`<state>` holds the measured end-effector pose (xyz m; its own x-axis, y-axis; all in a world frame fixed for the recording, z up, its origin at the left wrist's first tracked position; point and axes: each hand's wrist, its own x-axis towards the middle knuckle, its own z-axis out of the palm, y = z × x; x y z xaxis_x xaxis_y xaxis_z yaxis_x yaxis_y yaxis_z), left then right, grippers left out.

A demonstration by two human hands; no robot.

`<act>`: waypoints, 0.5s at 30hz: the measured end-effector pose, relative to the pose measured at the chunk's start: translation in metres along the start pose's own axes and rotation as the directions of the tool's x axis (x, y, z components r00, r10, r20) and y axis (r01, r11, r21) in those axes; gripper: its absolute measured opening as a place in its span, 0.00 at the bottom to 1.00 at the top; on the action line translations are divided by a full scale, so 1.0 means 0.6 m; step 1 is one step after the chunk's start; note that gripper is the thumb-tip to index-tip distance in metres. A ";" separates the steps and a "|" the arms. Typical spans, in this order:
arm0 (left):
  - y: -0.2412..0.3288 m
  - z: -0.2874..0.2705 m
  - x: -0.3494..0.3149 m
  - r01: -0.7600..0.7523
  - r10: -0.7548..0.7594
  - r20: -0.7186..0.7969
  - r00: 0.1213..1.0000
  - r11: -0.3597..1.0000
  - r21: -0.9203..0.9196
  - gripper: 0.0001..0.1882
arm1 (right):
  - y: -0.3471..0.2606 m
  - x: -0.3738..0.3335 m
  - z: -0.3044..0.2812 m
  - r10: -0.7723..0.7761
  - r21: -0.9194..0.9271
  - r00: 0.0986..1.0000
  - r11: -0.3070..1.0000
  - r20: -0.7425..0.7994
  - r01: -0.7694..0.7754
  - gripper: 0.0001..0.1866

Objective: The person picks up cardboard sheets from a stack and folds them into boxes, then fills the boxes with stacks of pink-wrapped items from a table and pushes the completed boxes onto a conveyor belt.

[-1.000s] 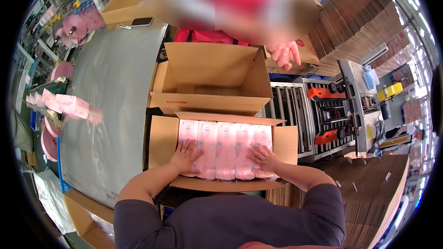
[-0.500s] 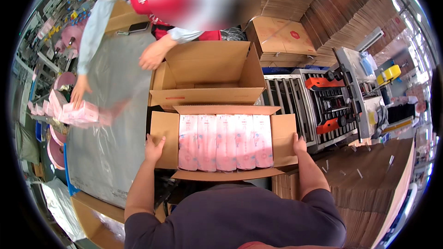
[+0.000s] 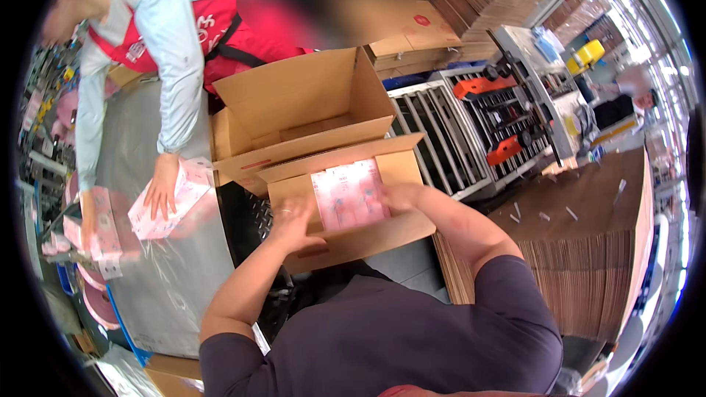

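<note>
An open carton point(image 3: 360, 244) stands in front of me with pink plastic-wrapped packs point(image 3: 349, 195) inside. Its two side flaps lean inward over the packs, leaving the middle of them showing, while the near and far flaps stand outward. On the left flap rests my left hand point(image 3: 293, 225), thumb spread from the fingers by the near edge. My right hand point(image 3: 403, 197) presses on the right flap point(image 3: 401, 169), its fingers stretched inward and slightly blurred. Neither hand grips anything.
Beyond my carton stands another open carton point(image 3: 294, 114). To the left, a co-worker in a red apron handles pink packs point(image 3: 173, 198) on a grey table point(image 3: 184, 272). A roller conveyor point(image 3: 437, 136) and flat cardboard stacks point(image 3: 581, 250) are on the right.
My hands have moved inward from the carton's outer sides, and the side flaps have folded in over the packs. The co-worker has leaned left and brought packs onto the table.
</note>
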<state>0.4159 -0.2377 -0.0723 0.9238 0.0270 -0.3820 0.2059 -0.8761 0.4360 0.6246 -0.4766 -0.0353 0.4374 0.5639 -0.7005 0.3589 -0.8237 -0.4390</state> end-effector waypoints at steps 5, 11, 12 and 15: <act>-0.097 0.161 -0.015 0.355 -0.503 -0.382 0.775 0.847 -0.396 0.70 | 0.012 0.025 -0.065 -0.446 -0.423 0.504 0.890 -0.739 0.168 0.31; -0.131 0.226 0.016 -0.009 -0.440 -0.469 0.766 0.721 -0.692 0.63 | 0.121 0.002 0.164 -0.364 -0.454 0.564 0.891 -0.741 -0.021 0.36; -0.141 0.236 0.024 -0.074 -0.398 -0.509 0.763 0.729 -0.681 0.60 | 0.148 0.008 0.210 -0.348 -0.455 0.599 0.890 -0.721 -0.031 0.36; -0.118 0.219 0.020 -0.101 -0.560 -0.330 0.760 0.399 -0.911 0.41 | 0.168 0.004 0.238 -0.308 -0.431 0.689 0.902 -0.657 -0.008 0.36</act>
<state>0.3700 -0.2388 -0.2148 0.6930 0.6702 -0.2657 0.2830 0.0861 0.9553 0.5441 -0.5667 -0.1612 0.7322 0.6807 0.0222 0.6757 -0.7221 -0.1482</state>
